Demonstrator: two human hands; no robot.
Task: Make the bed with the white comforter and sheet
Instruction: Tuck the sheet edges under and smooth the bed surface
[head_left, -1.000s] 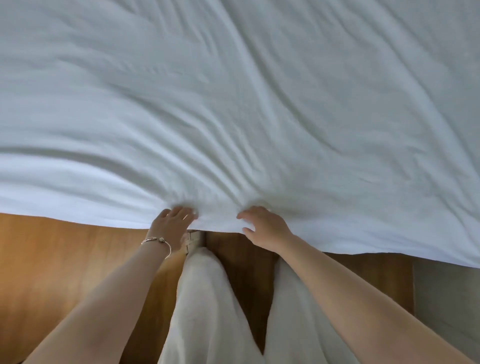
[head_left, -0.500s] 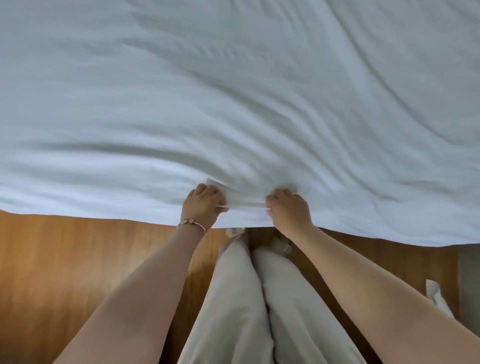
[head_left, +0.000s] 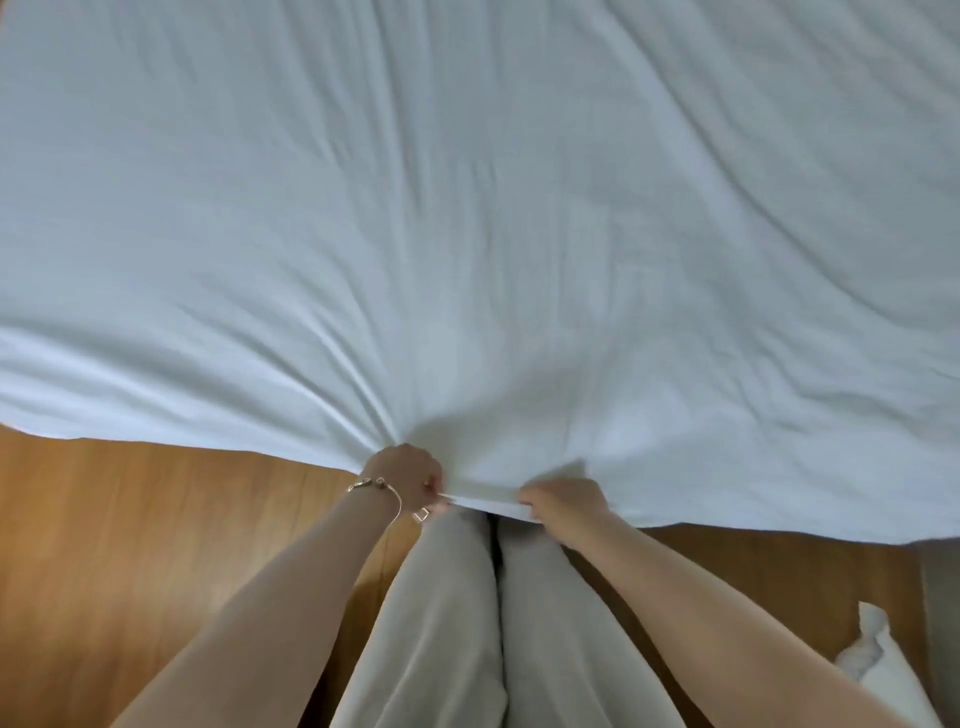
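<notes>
Our left hand (head_left: 407, 475) and right hand (head_left: 563, 503) both hold a tight grip on the near hem of the white comforter (head_left: 467, 234), at six o'clock. Since a second ago we have drawn it back toward our legs — folds fan out to twelve, the cloth lies flatter, so the spread is nearly squared over the wooden floor (head_left: 130, 545).

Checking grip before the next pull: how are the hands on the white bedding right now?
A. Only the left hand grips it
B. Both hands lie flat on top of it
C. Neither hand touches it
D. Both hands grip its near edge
D: the left hand and the right hand each have fingers curled round the near edge of the white bedding, with creases fanning out from the left grip.
</notes>
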